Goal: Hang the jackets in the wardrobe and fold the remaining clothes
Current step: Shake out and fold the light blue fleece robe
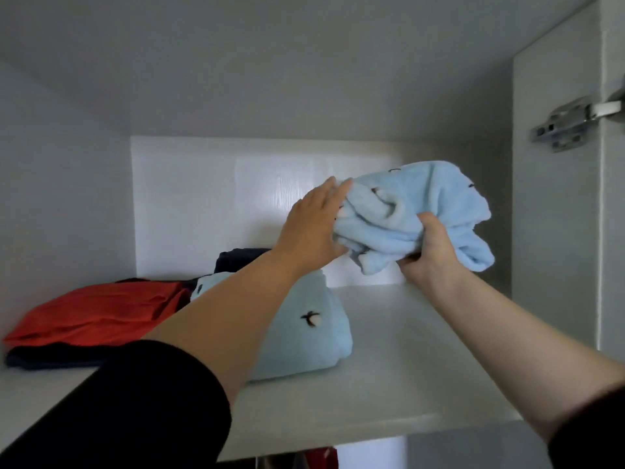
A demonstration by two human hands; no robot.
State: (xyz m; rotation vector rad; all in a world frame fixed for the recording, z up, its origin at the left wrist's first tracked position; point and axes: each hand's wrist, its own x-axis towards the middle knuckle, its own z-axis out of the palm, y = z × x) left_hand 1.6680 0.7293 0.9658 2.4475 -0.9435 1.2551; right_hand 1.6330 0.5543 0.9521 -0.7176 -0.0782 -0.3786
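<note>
A folded light-blue fleece garment [416, 211] with small dark motifs is held up in the air above the right half of the white wardrobe shelf [399, 360]. My right hand [429, 252] grips it from below, fingers curled into the fabric. My left hand [314, 228] rests flat against its left side with fingers straight. A second folded light-blue garment [304, 330] lies on the shelf under my left forearm.
At the shelf's left lies a folded red garment [98, 313] on top of a dark navy one [50, 358]. Another dark garment [236, 260] sits behind the blue one. The wardrobe's right wall carries a metal hinge [568, 125]. Red fabric [321, 458] shows below the shelf.
</note>
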